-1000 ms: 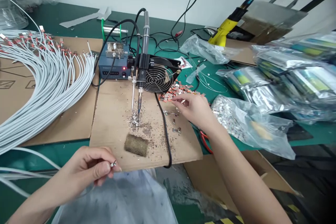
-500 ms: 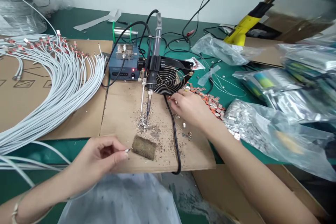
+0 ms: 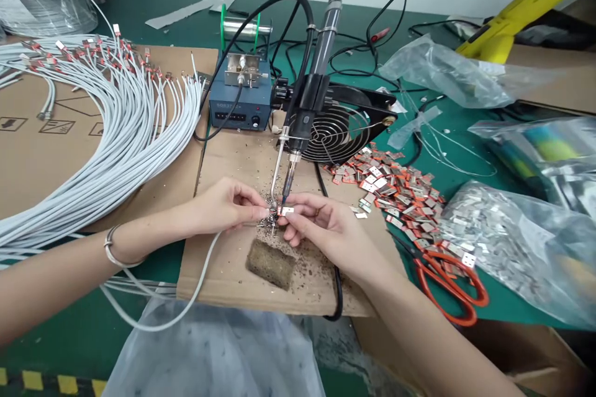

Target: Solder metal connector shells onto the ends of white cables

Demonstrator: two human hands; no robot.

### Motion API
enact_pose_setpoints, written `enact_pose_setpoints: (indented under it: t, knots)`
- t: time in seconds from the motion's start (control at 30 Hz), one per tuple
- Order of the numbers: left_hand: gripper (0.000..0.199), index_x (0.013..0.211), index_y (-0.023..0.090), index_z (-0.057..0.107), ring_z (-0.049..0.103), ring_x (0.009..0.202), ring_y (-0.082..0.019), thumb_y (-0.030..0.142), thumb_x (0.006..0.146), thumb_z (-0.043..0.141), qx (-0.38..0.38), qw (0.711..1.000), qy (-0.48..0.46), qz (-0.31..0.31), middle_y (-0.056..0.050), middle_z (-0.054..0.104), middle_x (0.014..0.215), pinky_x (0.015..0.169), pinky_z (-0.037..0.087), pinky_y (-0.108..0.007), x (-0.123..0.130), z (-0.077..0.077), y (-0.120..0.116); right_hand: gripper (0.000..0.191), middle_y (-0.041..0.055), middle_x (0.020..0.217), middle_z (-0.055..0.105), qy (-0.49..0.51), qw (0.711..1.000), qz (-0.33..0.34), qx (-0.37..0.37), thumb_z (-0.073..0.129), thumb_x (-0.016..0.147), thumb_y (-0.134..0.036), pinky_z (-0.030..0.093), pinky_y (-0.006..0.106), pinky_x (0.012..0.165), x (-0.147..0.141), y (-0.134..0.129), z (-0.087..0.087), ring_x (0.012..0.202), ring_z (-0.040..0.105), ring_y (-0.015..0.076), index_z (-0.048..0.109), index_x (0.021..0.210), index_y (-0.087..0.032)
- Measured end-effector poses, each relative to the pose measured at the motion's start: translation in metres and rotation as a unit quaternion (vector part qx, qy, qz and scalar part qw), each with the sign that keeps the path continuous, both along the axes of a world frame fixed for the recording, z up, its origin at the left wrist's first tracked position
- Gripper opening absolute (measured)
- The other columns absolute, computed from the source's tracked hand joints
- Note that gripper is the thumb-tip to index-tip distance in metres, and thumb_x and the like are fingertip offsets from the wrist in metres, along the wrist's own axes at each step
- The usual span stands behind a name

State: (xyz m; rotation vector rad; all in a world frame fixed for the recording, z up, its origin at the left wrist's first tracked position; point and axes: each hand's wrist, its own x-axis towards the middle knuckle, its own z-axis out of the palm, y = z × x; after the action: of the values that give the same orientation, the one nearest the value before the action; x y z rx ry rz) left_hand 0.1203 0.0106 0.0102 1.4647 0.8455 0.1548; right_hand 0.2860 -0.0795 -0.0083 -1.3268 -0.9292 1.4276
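My left hand (image 3: 239, 203) pinches the end of a light grey cable (image 3: 205, 267), which loops down toward the table's front edge. Between the thumb and fingers of my right hand (image 3: 321, 223) is a small metal USB connector (image 3: 287, 211) with an orange part. Both hands meet under the tip of the soldering iron (image 3: 305, 118), which a stand holds pointing down. The tip is at the connector; whether it touches is too small to tell. A thin metal tube (image 3: 278, 167) ends beside the tip. Just in front lies a brown sponge (image 3: 270, 263).
Behind are a blue soldering station (image 3: 239, 102), a solder spool (image 3: 239, 28) and a round fan (image 3: 333, 133). Many grey cables (image 3: 125, 136) lie left. To the right are loose connectors (image 3: 405, 192), orange-handled scissors (image 3: 451, 288) and a plastic bag of metal parts (image 3: 493, 229).
My right hand has come back from the connector pile with a connector. My left hand has moved forward and right with the cable end to the iron's tip. The view has shifted.
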Motion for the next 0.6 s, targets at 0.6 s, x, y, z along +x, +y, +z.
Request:
enact_pose_setpoints:
  t: [0.6]
  knots:
    - [0.008,0.07,0.011,0.06,0.04,0.038,-0.002,0.016,0.076,0.06,-0.007,1.0,0.008,-0.004,0.008,0.05,0.05,0.036,0.031,-0.015,0.007,0.006,-0.0056,0.023,0.0016,0.063,0.07,0.041,0.997,-0.051,-0.045,0.08,0.06,-0.027,0.05,0.013,0.045,-0.0004,-0.0029,0.0057,0.048,0.059,0.0061,0.064,0.073,-0.016]
